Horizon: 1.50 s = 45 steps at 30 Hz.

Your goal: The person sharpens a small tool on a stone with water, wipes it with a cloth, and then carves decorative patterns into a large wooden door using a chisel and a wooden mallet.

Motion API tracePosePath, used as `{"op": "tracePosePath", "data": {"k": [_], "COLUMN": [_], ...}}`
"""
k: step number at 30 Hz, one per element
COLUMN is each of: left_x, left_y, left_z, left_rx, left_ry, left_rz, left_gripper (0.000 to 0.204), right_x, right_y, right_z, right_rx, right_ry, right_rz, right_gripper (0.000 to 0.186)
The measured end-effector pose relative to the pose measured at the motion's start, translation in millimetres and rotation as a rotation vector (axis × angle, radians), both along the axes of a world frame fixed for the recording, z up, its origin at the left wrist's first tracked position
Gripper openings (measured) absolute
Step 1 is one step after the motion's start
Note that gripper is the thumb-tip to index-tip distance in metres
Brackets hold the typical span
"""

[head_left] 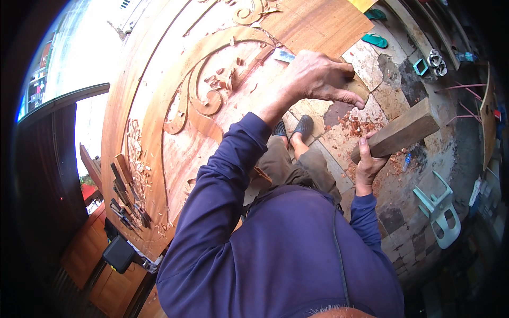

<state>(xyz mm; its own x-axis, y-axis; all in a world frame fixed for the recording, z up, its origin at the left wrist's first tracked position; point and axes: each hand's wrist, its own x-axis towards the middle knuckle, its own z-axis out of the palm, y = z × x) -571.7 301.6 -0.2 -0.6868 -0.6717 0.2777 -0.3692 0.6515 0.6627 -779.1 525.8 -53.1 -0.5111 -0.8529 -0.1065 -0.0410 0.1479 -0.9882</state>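
Note:
My left hand (317, 78) is closed around a chisel, its flat metal blade (284, 55) pointing left over the edge of a carved wooden panel (175, 74). Part of the wooden handle (358, 89) shows past my thumb; the rest is covered by my fingers. Lower and to the right, my right hand (369, 164) grips one end of a thick rectangular wooden block (400, 130), which is held tilted in the air, apart from the chisel. Raised scrolls and leaf shapes (207, 100) stand out on the panel near my left forearm.
Several carving tools (126, 193) lie at the panel's lower left beside curled shavings (137, 151). A plain board (318, 24) is at the top. Shavings (358, 127) litter the tiled floor. A pale green plastic chair (440, 209) and green slippers (375, 40) are on the right.

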Motion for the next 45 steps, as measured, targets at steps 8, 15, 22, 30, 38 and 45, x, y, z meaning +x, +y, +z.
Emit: {"op": "tracePosePath", "data": {"k": [8, 15, 22, 30, 38, 45], "left_x": [-3.6, -2.6, 1.9, 11.0, 9.6, 8.6], "left_y": [-1.6, -2.7, -0.8, -8.2, -2.9, -6.0], "left_z": [-5.4, 0.6, 3.6, 3.5, 5.8, 0.6], "left_rx": [-0.048, -0.035, -0.049, 0.051, 0.02, 0.003], "left_ry": [0.067, 0.013, 0.013, 0.108, 0.047, 0.167], "left_rz": [0.025, 0.025, 0.016, -0.027, 0.011, 0.104], "left_gripper": [0.058, 0.059, 0.059, 0.055, 0.056, 0.065], "right_x": [-2.5, 0.4, 9.5, 53.6, 52.0, 56.7], "right_y": [-19.1, -24.6, -31.3, -43.1, -36.7, -38.5], "right_z": [-0.6, 5.3, 19.7, -27.9, -21.2, 9.8], "right_rx": [-0.025, -0.034, -0.055, -0.109, -0.22, -0.19], "right_ry": [-0.029, -0.069, -0.106, 0.139, 0.096, -0.205], "right_rz": [-0.015, -0.022, -0.081, 0.206, 0.119, -0.014], "right_gripper": [0.051, 0.041, 0.037, 0.033, 0.037, 0.035]}}
